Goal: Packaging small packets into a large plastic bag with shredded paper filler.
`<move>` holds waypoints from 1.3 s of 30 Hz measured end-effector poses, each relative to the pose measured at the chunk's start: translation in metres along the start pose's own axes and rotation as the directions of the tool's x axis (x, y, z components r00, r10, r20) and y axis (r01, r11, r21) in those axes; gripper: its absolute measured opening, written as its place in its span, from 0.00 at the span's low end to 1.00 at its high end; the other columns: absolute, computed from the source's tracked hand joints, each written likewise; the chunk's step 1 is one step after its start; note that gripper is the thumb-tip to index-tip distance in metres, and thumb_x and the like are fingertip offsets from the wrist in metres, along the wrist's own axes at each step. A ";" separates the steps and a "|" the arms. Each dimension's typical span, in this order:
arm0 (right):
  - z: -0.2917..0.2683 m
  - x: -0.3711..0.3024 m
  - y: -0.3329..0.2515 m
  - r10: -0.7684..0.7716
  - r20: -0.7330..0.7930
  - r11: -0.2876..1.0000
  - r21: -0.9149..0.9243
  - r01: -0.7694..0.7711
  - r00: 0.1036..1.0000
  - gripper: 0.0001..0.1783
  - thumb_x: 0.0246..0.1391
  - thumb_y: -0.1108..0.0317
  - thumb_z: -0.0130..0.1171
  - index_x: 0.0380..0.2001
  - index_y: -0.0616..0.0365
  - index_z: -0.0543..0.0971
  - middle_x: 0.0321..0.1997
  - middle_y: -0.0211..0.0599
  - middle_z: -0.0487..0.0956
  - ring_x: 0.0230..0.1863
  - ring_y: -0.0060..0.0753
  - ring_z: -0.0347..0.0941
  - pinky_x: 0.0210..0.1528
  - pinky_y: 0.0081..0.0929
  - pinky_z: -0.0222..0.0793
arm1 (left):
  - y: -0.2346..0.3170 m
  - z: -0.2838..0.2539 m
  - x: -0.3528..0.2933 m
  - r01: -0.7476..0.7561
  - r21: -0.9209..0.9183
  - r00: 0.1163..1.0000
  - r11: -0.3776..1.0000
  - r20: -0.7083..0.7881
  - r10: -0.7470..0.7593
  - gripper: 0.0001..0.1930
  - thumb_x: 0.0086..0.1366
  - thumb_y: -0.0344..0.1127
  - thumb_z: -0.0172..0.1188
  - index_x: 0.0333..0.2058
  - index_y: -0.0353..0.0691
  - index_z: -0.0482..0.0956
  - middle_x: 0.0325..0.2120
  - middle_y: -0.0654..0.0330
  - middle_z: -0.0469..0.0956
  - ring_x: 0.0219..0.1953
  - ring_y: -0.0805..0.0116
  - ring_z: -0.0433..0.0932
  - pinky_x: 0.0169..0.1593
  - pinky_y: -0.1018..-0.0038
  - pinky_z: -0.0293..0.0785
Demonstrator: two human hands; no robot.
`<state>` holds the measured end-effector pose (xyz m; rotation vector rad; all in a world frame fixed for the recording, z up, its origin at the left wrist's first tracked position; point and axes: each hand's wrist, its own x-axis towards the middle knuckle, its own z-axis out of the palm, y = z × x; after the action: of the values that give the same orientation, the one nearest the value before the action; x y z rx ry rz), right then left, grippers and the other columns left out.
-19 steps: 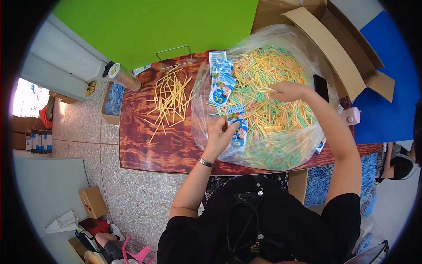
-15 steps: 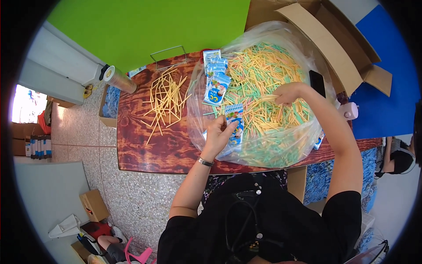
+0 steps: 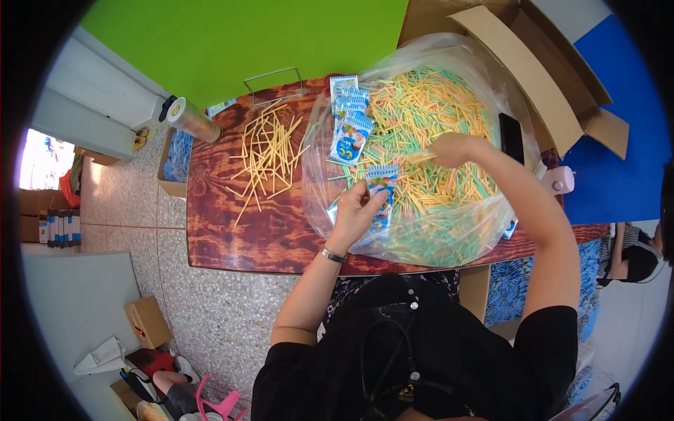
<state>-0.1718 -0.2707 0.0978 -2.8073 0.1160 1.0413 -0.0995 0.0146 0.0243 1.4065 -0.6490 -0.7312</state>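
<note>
Over the clear bag (image 3: 456, 46) of sticks (image 3: 439, 102), left hand (image 3: 357, 216) pinches a packet (image 3: 382, 178), right hand (image 3: 456, 149), yellow sticks (image 3: 421, 157).

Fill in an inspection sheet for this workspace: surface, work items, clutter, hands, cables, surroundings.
Surface: red-brown wood-patterned table.
Work items: pastel sticks in a clear plastic bag; yellow sticks strewn left of it; overlapping blue-and-white packets by the bag's left side.
Clutter: dark phone-like slab and pink container at right; wire frame and tall clear container at left.
Hands: left hand pinches a packet; right hand holds some sticks at its fingertips.
Cables: dark cord over the black shirt; cannot tell if it is a cable.
Surroundings: green panel behind, open cardboard box at far right, speckled floor, another person at right edge.
</note>
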 end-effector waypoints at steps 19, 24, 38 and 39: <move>0.050 -0.031 -0.041 0.072 -0.120 0.171 0.979 0.107 0.990 0.14 0.54 0.62 0.67 0.40 0.54 0.76 0.26 0.25 0.73 0.24 0.17 0.67 0.27 0.18 0.64 | 0.021 0.109 0.071 0.181 -0.805 0.943 0.566 -0.021 -0.332 0.11 0.72 0.36 0.51 0.48 0.39 0.71 0.41 0.62 0.79 0.41 0.69 0.80 0.44 0.70 0.79; 0.040 -0.037 -0.034 0.080 -0.015 0.459 0.888 -0.024 0.997 0.19 0.54 0.59 0.65 0.47 0.53 0.77 0.33 0.31 0.78 0.28 0.21 0.73 0.31 0.22 0.71 | 0.036 0.109 0.063 0.215 -0.767 0.959 0.604 0.048 -0.279 0.11 0.72 0.36 0.51 0.49 0.39 0.71 0.40 0.62 0.79 0.41 0.70 0.80 0.43 0.71 0.78; -0.010 -0.058 -0.021 0.175 -0.107 0.984 -0.028 -0.179 0.979 0.15 0.56 0.58 0.54 0.40 0.56 0.80 0.38 0.47 0.82 0.41 0.48 0.79 0.40 0.43 0.72 | 0.038 0.039 0.040 0.011 -0.711 0.994 0.703 -0.067 -0.083 0.11 0.71 0.32 0.52 0.49 0.37 0.74 0.45 0.61 0.79 0.45 0.73 0.78 0.50 0.73 0.74; -0.009 -0.051 -0.021 0.217 -0.019 0.955 -0.201 -0.216 0.976 0.14 0.56 0.60 0.54 0.38 0.55 0.82 0.38 0.44 0.83 0.40 0.45 0.80 0.39 0.43 0.73 | 0.036 0.037 0.035 0.020 -0.670 0.993 0.742 -0.073 -0.093 0.11 0.71 0.32 0.52 0.48 0.36 0.75 0.44 0.62 0.79 0.43 0.75 0.78 0.47 0.74 0.74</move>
<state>-0.2023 -0.2506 0.1405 -3.0295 0.3436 1.1651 -0.1034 -0.0346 0.0622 0.7802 -0.2094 -0.8282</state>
